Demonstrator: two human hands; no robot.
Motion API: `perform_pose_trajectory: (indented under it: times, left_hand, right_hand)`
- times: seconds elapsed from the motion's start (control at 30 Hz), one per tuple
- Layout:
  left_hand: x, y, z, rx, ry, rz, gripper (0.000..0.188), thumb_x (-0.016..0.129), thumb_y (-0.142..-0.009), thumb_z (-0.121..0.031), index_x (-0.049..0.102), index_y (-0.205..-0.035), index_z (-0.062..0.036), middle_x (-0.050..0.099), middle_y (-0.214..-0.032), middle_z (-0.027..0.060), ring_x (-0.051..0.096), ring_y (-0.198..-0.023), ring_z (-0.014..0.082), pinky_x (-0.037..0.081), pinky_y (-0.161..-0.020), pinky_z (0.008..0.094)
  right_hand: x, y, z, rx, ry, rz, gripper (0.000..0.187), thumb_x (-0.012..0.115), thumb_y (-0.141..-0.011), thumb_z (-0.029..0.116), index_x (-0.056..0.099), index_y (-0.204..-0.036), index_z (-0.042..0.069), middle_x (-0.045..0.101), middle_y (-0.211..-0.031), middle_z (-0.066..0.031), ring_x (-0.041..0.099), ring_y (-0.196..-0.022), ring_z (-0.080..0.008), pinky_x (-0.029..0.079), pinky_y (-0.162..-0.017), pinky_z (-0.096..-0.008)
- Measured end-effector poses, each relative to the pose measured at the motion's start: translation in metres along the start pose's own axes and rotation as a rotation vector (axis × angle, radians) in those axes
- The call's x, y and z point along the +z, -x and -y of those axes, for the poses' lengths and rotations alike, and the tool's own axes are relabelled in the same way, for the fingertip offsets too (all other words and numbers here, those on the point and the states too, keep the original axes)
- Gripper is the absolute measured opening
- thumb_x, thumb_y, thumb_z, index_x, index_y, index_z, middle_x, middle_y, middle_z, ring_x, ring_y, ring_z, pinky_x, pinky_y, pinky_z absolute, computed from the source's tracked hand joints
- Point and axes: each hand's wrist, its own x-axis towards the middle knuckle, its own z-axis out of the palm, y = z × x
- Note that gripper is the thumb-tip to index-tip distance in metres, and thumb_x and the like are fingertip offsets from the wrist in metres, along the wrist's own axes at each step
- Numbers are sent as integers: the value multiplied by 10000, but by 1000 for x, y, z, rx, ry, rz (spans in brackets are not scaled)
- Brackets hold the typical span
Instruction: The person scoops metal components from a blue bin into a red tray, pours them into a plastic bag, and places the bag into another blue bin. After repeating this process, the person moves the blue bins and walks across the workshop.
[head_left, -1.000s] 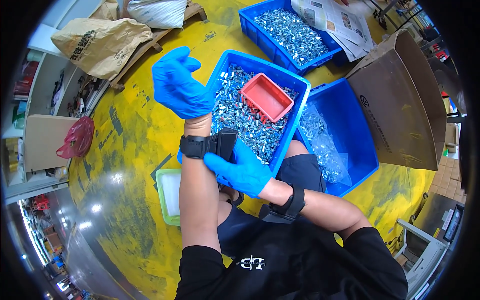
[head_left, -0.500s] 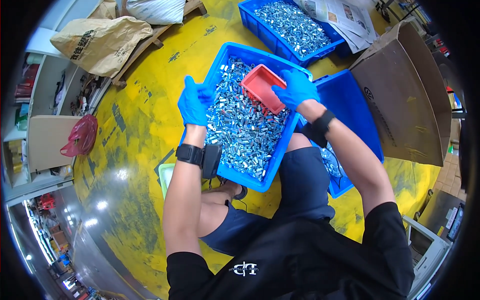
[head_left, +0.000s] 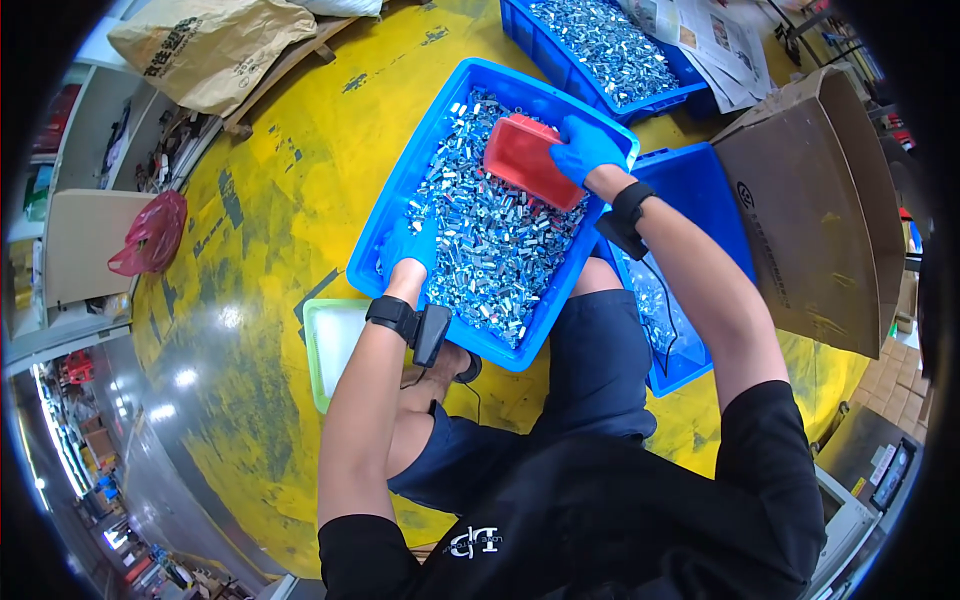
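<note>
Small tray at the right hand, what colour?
The small tray at the right hand is red; the head view shows it best.

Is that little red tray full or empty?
Empty: the tray shows a bare red inside, while metal parts lie outside it. The right hand grips its edge.

Open over the middle of the blue tub point(head_left: 422, 165), blocked at its upper right.
Reachable from above between left hand point(head_left: 411, 245) and right hand point(head_left: 587, 150), down to the loose metal pieces point(head_left: 490, 250); obstructed by the red tray point(head_left: 527, 160). Crowded beyond by the farther blue tub point(head_left: 560, 68) and cardboard box point(head_left: 805, 225); passable leftward over yellow floor point(head_left: 270, 190).
</note>
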Motion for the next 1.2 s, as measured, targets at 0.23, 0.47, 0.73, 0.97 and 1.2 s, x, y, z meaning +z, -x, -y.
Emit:
perform_pose_trajectory:
  times: [0.23,0.47,0.73,0.97,1.2]
  left_hand:
    - [4,17,-6,-60,-118,-31,540,543,-705,-393,479,-1077,-7,487,-1092,212,452,-1021,341,347,-853,423]
    - [26,23,16,-9,-357,-302,678,575,-657,-444,408,-1154,-15,441,-1140,222,419,-1041,365,335,-865,424]
    - [-2,13,11,-167,56,64,776,584,-647,-463,309,-1224,-23,376,-1194,238,379,-1081,368,312,-894,424]
    - [20,21,-5,-208,-396,-232,848,600,-634,-468,248,-1256,-13,320,-1220,261,325,-1117,390,279,-925,434]
    - [17,23,-9,-220,-297,-114,864,595,-643,-465,217,-1265,1,313,-1217,265,318,-1118,398,262,-935,440]
  right_hand:
    - [-4,-24,21,-246,22,-274,449,619,-574,183,495,-979,34,526,-918,-175,515,-838,-322,426,-700,-400]
    - [26,-28,32,-490,428,-536,499,652,-557,218,479,-998,61,475,-884,-121,483,-837,-269,406,-698,-355]
    - [41,-24,41,-314,275,-300,442,625,-609,201,471,-1002,70,511,-911,-111,511,-837,-282,407,-699,-369]
    - [31,-22,34,-364,244,-139,446,623,-616,236,463,-1002,81,535,-884,-121,535,-822,-307,441,-662,-400]
    - [47,-23,34,-341,213,-211,415,625,-606,232,466,-963,93,541,-886,-117,539,-821,-300,453,-643,-397]
